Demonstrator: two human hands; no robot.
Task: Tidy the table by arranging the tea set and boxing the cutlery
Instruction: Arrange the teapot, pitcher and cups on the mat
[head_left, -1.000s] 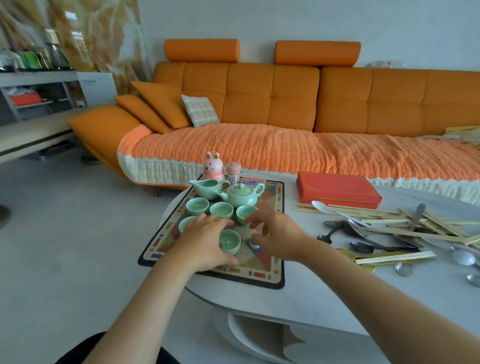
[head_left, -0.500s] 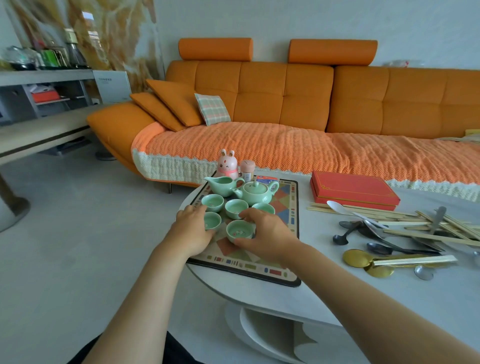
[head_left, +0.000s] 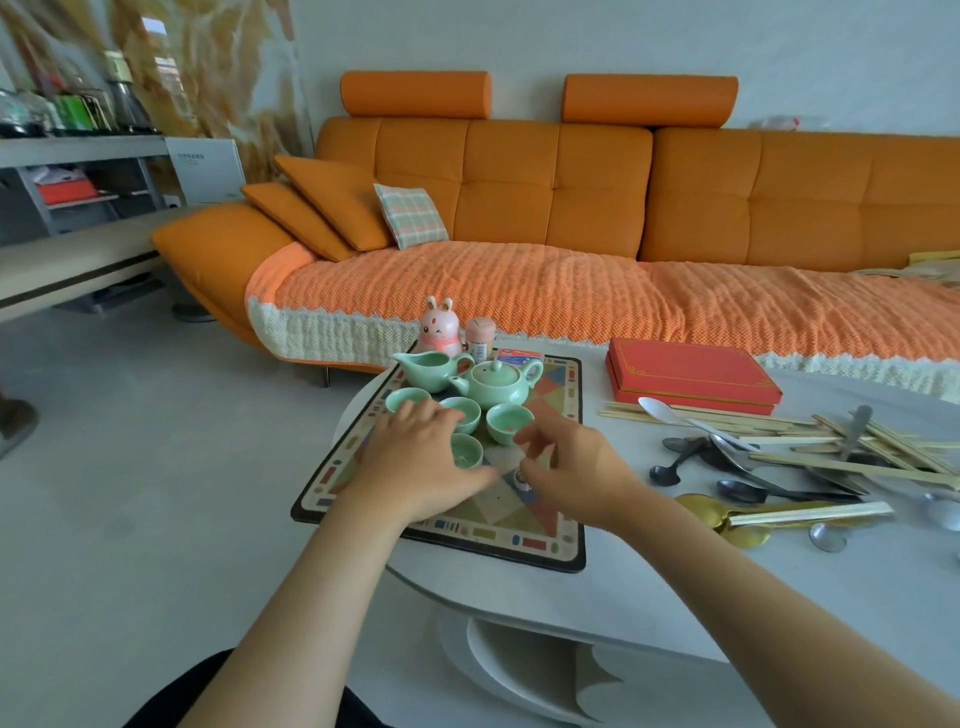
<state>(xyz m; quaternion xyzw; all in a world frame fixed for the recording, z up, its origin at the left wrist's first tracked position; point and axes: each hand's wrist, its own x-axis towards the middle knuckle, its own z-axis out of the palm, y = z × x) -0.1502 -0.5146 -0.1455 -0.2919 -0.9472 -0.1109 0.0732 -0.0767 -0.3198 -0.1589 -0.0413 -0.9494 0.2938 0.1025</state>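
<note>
A patterned mat (head_left: 519, 543) on the white table (head_left: 727, 597) carries a pale green teapot (head_left: 493, 387), a matching pitcher (head_left: 431, 369) and several small green cups (head_left: 509, 423). My left hand (head_left: 415, 462) lies over the left cups with its fingers stretched out and its thumb beside the front cup (head_left: 465, 452). Just right of that cup my right hand (head_left: 571, 467) hovers, fingers loosely bent and holding nothing. A closed red box (head_left: 685, 371) stands right of the mat. In front of it lies a heap of wooden chopsticks (head_left: 779, 431) and spoons (head_left: 737, 488).
A pink rabbit figure (head_left: 439, 330) and a small jar (head_left: 480, 332) stand at the mat's far edge. A tiny object (head_left: 522, 478) lies on the mat under my right hand. An orange sofa (head_left: 571, 208) runs behind the table. Floor lies to the left.
My right hand has let go of the front cup and lifted off to the right. My left hand has spread further over the left cups. The view has shifted slightly.
</note>
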